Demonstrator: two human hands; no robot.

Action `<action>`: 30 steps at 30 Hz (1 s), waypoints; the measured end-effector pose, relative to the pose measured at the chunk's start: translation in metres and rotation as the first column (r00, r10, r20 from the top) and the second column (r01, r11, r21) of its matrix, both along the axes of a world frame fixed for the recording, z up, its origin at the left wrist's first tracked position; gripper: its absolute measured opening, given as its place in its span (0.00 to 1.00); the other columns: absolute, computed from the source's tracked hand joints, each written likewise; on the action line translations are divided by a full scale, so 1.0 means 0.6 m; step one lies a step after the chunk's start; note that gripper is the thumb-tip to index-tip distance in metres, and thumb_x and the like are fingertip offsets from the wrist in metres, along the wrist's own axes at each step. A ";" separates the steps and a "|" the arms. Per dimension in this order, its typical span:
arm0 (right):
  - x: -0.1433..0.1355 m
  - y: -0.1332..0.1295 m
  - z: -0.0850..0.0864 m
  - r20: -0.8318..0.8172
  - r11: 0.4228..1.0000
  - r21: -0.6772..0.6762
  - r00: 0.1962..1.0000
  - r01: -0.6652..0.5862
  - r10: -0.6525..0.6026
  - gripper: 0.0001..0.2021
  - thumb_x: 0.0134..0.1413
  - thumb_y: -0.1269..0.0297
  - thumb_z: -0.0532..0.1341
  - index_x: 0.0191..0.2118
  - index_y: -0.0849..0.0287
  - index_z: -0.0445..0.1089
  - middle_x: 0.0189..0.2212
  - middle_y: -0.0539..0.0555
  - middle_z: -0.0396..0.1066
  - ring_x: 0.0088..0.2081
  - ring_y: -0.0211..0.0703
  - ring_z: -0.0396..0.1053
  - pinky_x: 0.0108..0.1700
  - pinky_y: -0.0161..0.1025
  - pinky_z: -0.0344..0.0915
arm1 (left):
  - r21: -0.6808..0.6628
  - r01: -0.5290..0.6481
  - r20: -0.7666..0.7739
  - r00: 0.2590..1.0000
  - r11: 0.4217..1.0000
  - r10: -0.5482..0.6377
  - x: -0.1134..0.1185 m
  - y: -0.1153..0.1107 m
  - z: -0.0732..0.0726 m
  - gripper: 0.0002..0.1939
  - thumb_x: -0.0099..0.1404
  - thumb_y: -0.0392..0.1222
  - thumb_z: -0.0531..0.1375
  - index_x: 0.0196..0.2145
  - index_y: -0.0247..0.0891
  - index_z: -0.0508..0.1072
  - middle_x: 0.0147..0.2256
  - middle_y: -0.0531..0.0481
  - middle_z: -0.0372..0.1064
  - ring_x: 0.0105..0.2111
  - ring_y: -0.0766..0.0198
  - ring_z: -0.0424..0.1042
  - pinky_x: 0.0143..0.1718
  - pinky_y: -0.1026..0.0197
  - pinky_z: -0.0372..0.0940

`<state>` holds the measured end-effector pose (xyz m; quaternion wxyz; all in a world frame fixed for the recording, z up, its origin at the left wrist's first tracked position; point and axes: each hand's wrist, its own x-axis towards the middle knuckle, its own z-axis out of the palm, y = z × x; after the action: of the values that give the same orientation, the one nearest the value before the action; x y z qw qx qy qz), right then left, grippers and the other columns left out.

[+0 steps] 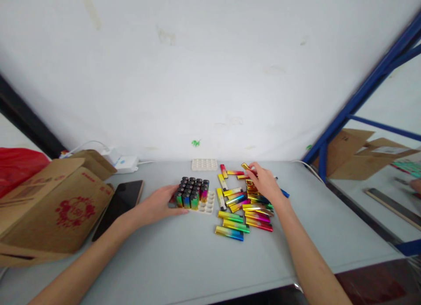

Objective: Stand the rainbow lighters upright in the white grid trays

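Upright lighters (192, 192) with black tops and shiny coloured bodies stand in rows in a white tray (206, 207), whose right-hand holes show bare. My left hand (162, 203) grips the tray at its left side, thumb along the front edge and fingers partly hidden behind the lighters. To the right lies a loose pile of lighters (235, 225) in gold, green, blue, pink and red. Over the back of this pile, my right hand (263, 181) pinches a gold lighter (245, 166) between thumb and fingers.
Another white holed tray (204, 164) lies by the wall. At left are a dark phone-like slab (120, 206), a cardboard box (59, 204) and a white power adapter (126, 164). A blue metal frame (322, 160) bounds the right side, with an open carton (358, 158) beyond it.
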<state>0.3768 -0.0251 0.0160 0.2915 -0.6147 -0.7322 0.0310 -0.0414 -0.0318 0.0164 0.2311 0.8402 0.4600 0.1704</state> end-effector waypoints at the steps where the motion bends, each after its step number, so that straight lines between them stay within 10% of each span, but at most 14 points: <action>1: -0.011 -0.003 0.004 -0.051 1.000 0.025 0.999 -0.006 0.007 0.13 0.75 0.55 0.56 0.52 0.54 0.73 0.35 0.55 0.82 0.38 0.53 0.79 0.43 0.43 0.67 | -0.003 -0.003 -0.004 1.000 1.000 0.003 0.000 -0.001 0.001 0.33 0.57 0.65 0.70 0.51 0.40 0.79 0.45 0.45 0.82 0.41 0.47 0.79 0.45 0.50 0.75; 11: -0.114 -0.026 0.016 -0.512 0.987 -0.011 0.848 -0.161 0.132 0.28 0.64 0.33 0.61 0.27 0.54 0.66 0.22 0.47 0.65 0.26 0.42 0.62 0.30 0.39 0.58 | -0.016 0.004 -0.026 1.000 1.000 -0.004 0.003 -0.003 0.006 0.31 0.58 0.63 0.71 0.52 0.40 0.78 0.47 0.43 0.83 0.43 0.45 0.80 0.47 0.50 0.75; 17: -0.153 -0.046 0.019 -0.773 0.862 -0.196 0.614 -0.468 0.157 0.28 0.65 0.29 0.57 0.35 0.52 0.63 0.23 0.44 0.64 0.22 0.40 0.61 0.27 0.38 0.61 | -0.039 -0.002 -0.044 0.999 0.999 0.000 0.005 -0.004 0.009 0.33 0.59 0.63 0.70 0.54 0.37 0.77 0.51 0.41 0.81 0.48 0.44 0.80 0.52 0.49 0.74; 30: -0.180 -0.050 0.005 -0.558 0.997 -0.028 0.829 -0.069 0.041 0.25 0.63 0.42 0.55 0.21 0.52 0.53 0.19 0.45 0.52 0.24 0.38 0.52 0.30 0.39 0.47 | -0.017 -0.017 -0.034 0.999 1.000 0.016 0.008 -0.008 0.013 0.30 0.58 0.59 0.72 0.51 0.36 0.79 0.48 0.42 0.82 0.45 0.46 0.80 0.50 0.53 0.73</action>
<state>0.2686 -0.0550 0.0188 0.4764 -0.5645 -0.6321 0.2343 -0.0365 -0.0365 0.0244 0.2289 0.8371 0.4723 0.1542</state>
